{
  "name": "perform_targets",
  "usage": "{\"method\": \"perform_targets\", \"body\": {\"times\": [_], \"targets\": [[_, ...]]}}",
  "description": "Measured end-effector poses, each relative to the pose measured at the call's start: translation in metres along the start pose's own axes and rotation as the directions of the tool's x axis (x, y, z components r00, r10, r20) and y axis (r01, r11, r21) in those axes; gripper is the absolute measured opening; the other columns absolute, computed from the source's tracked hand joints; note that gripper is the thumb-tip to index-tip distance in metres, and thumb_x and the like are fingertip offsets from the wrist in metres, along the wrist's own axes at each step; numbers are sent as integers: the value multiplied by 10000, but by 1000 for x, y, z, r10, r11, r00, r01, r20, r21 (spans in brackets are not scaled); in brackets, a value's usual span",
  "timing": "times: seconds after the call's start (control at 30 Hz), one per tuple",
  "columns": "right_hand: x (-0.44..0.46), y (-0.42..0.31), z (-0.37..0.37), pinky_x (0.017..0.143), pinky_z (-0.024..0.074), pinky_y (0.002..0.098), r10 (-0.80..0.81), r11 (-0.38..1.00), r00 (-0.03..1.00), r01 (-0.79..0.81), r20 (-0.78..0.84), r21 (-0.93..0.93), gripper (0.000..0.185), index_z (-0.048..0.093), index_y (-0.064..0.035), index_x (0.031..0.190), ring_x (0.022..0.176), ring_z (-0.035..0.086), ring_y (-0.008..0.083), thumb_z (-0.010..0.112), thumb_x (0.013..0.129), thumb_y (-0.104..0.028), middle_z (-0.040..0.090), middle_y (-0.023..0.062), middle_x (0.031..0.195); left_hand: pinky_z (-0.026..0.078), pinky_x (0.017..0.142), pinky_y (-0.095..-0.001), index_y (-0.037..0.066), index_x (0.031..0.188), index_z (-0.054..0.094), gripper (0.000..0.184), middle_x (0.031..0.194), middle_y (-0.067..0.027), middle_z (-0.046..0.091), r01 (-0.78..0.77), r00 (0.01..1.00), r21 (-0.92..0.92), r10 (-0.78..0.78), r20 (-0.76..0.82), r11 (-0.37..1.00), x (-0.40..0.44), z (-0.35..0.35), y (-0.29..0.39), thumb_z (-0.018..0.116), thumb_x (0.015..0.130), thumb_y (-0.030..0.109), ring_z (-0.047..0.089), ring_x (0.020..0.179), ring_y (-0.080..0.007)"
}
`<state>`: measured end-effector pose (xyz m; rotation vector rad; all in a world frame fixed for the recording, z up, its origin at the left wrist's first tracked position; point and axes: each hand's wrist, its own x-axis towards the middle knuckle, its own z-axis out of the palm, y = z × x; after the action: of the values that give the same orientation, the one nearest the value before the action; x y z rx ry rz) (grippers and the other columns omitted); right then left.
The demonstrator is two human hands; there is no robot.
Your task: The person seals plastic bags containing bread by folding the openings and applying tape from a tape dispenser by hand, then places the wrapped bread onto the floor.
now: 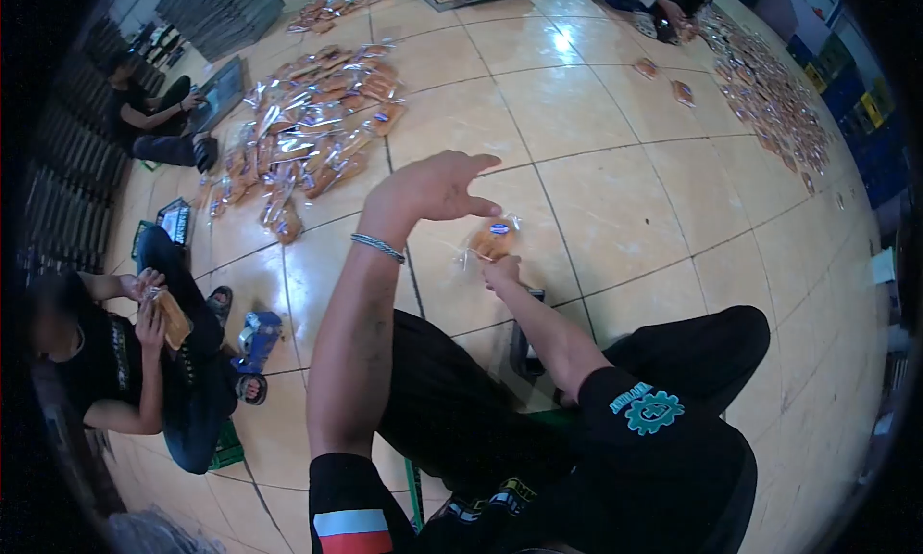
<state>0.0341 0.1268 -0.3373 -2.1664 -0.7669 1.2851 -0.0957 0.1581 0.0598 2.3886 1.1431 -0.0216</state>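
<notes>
Black cloth (615, 506) fills the bottom of my view, folded legs spread to either side, and just above it both forearms reach out over the tiled floor (635, 193). Left hand (433, 187) first: it's up in the air, fingers stretched out and apart, thumb pointing across at the work, nothing in its grasp, a bracelet (378, 247) round the wrist. Over to the right hand (502, 271), and I've got fingers curled closed on the near edge of a bread packet (492, 241), clear wrapper and blue label showing. That packet sits ahead of the knees, just beyond the right knuckles and below the left thumb; whether it touches the tiles, I can't tell. Under the right forearm, a dark object (520, 347), partly hidden. Up and left I'm seeing a big heap of wrapped bread (322, 112), and far right a wide spread of packets (769, 102), with a loose packet (683, 92) lying apart from it. Down on the left, a seated person (111, 362) holds a loaf (173, 318) in two hands, a blue tool (258, 338) standing by their feet; beyond, another person (154, 116) sits with a tray (217, 94).
</notes>
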Motion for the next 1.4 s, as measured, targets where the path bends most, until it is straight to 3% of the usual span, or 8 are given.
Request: {"method": "perform_targets", "body": {"times": [0.27, 0.33, 0.73, 0.93, 1.13, 1.17, 1.2, 1.4], "targets": [[-33, -97, -152, 795, 537, 354, -728, 585, 656, 747, 201, -318, 399, 633, -35, 1174, 880, 663, 246, 695, 784, -96, 659, 129, 920, 467, 976, -425, 88, 1455, 438, 819, 1239, -238, 607, -42, 998, -44, 44, 44, 998, 9, 10, -15, 721, 830, 535, 586, 1165, -353], [-54, -133, -199, 788, 530, 386, -837, 190, 290, 949, 464, -251, 427, 633, -78, 1218, 812, 635, 279, 624, 794, -28, 620, 125, 861, 449, 1006, -428, 49, 1450, 431, 897, 1261, -243, 595, -71, 995, -58, 75, 58, 996, 17, 9, -10, 754, 783, 553, 564, 1199, -369], [-212, -225, -337, 825, 505, 275, -989, 140, 141, 990, 40, -36, 423, 594, -36, 1255, 933, 626, 140, 721, 853, -67, 655, 69, 1061, 516, 828, -281, -16, 1093, 652, 528, 920, -88, 703, -366, 930, -647, 245, -272, 669, 74, 41, 47, 875, 670, 207, 656, 879, -133], [-197, -211, -355, 764, 499, 252, -819, 492, 501, 864, 281, -107, 225, 698, -8, 1013, 830, 622, 80, 773, 836, -125, 700, 30, 942, 495, 907, -285, -8, 1207, 599, 569, 1090, -61, 675, -319, 941, -723, 299, -162, 613, 72, 43, 53, 861, 736, 175, 622, 1017, -128], [-116, -158, -358, 689, 511, 312, -759, 619, 528, 405, 380, 673, 146, 670, -17, 816, 760, 652, 150, 745, 809, -142, 656, 21, 768, 464, 1004, -326, 100, 1459, 426, 655, 1295, -124, 611, -332, 942, -774, 145, -302, 540, 61, 12, 30, 727, 882, 177, 589, 1138, -171], [-92, -142, -341, 701, 517, 349, -784, 487, 446, 873, 432, -18, 131, 671, -23, 811, 780, 660, 208, 730, 801, -140, 662, 63, 775, 481, 969, -319, 88, 1438, 448, 559, 1263, -124, 634, -336, 933, -727, 104, -345, 599, 57, 7, 27, 664, 933, 195, 600, 1112, -162], [-90, -134, -324, 712, 523, 387, -751, -42, 411, 751, 517, -659, 118, 671, -30, 805, 801, 668, 266, 715, 793, -139, 668, 105, 782, 481, 969, -319, 88, 1438, 448, 559, 1263, -124, 634, -329, 935, -725, 102, -339, 605, 55, 7, 25, 664, 933, 195, 600, 1112, -162], [-148, -169, -339, 715, 510, 413, -824, 260, 421, 876, 379, -406, 112, 665, -30, 788, 801, 646, 312, 669, 772, -141, 661, 137, 870, 496, 950, -347, 70, 1413, 464, 635, 1238, -118, 639, -108, 978, -659, -37, -203, 744, 55, 26, 25, 736, 883, 291, 601, 1128, -187]]}}
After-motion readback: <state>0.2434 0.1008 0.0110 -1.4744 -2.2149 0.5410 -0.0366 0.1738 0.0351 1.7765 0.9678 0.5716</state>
